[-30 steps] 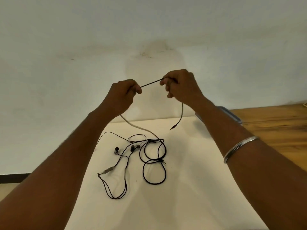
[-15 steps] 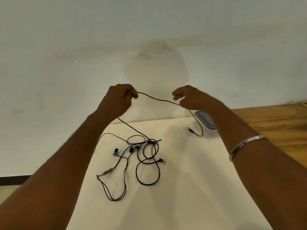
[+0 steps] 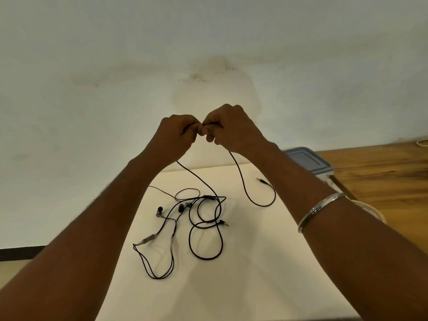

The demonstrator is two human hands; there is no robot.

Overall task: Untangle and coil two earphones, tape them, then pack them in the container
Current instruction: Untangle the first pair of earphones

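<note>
Above white table [image 3: 254, 262], left hand [image 3: 178, 135] and right hand [image 3: 228, 128] meet, each pinching earphone cable [image 3: 240, 179].

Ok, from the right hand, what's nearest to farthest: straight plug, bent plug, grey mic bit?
1. Straight plug, below the right hand, a little to the right.
2. Bent plug, mid-table.
3. Grey mic bit, left side of the tangle.

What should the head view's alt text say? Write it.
The left hand and right hand meet above a white surface, both pinching one black earphone cable. The remaining cables lie tangled below; a lidded container sits behind the right forearm.
</note>
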